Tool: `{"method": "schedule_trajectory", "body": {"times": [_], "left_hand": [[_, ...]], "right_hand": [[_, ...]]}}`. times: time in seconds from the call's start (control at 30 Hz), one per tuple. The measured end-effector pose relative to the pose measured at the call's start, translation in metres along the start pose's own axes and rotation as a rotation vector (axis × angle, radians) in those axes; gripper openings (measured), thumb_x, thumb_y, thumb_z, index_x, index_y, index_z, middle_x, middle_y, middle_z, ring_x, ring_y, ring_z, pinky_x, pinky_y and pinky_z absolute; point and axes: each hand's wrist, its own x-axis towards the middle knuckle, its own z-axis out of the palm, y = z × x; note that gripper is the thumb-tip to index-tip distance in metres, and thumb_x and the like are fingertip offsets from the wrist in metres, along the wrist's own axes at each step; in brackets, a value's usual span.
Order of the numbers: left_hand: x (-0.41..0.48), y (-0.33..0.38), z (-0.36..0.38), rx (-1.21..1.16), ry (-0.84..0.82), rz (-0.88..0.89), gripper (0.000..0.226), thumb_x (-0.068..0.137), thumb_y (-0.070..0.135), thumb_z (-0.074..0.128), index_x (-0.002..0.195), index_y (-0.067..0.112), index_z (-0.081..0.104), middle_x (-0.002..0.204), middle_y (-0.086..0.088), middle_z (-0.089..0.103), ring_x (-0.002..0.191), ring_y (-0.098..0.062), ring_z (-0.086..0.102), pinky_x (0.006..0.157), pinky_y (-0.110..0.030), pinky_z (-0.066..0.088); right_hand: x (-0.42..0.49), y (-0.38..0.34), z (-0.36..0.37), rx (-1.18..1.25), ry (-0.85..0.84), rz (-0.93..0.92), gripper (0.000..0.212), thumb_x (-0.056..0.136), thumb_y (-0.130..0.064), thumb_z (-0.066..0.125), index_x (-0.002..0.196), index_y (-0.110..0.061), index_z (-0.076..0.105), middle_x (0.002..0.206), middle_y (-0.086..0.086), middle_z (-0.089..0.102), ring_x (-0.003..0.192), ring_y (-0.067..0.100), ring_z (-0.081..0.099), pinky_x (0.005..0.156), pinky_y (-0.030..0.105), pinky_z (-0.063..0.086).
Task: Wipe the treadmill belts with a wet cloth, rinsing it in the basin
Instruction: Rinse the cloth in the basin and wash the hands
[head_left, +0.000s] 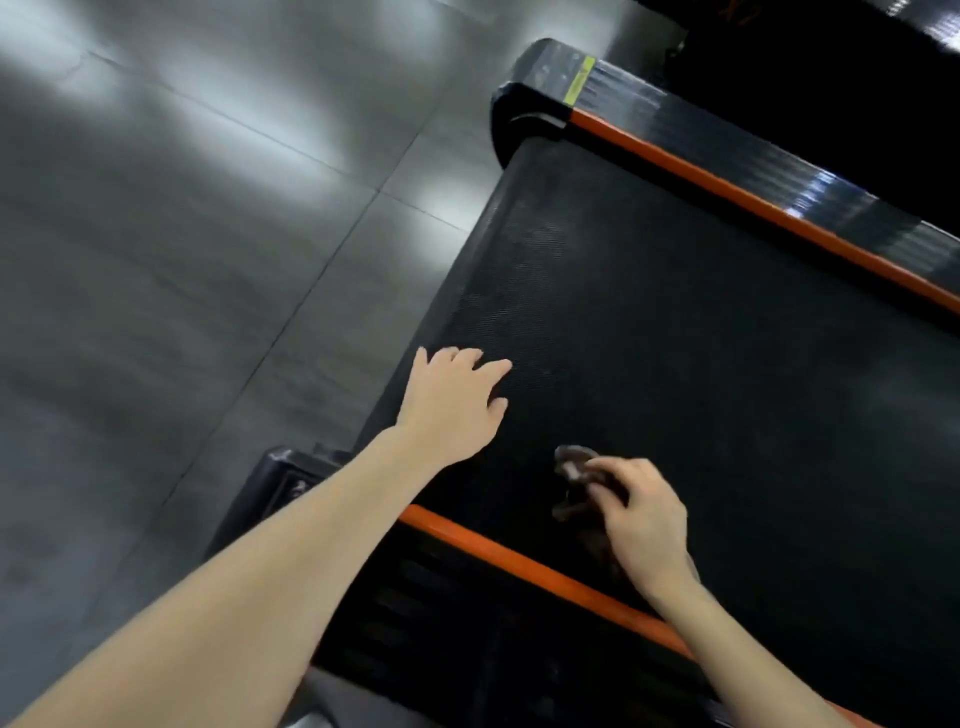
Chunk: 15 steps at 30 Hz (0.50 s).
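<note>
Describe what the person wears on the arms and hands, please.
The left hand and right hand are bare: no gloves, no watch or bracelet at either wrist. Both forearms are uncovered as far as the picture shows; no sleeve appears. It is too blurred to tell about rings.

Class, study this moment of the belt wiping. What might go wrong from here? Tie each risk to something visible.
The left hand seems to rest on the belt; if the belt rolls, the person may lose balance.
The cloth is bunched small in the right hand, so strokes could miss patches.
</note>
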Motion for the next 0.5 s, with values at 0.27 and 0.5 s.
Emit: {"method": "schedule_trajectory", "body": {"times": [0.27,0.5], "left_hand": [[-0.122,-0.028,-0.079,-0.714,0.051,-0.305,0.054,0.087,0.033,0.065,0.138,0.026,0.046,0.139,0.006,0.048,0.13,-0.013,0.042,0.102,-0.024,0.032],[-0.174,-0.05,-0.152,-0.722,0.007,-0.213,0.092,0.06,0.062,0.065,0.143,0.035,0.036,0.145,0.005,0.042,0.135,-0.016,0.035,0.111,-0.04,0.031]], "right_hand": [[-0.004,-0.153,-0.041,0.385,-0.008,0.0,0.023,0.085,-0.004,0.063,0.1,-0.022,0.066,0.098,-0.012,0.061,0.094,-0.004,0.057,0.083,0.015,0.045],[-0.026,-0.269,-0.093,0.582,-0.156,-0.113,0.024,0.084,-0.001,0.065,0.101,-0.017,0.068,0.097,-0.007,0.065,0.096,0.008,0.061,0.085,0.028,0.051]]}}
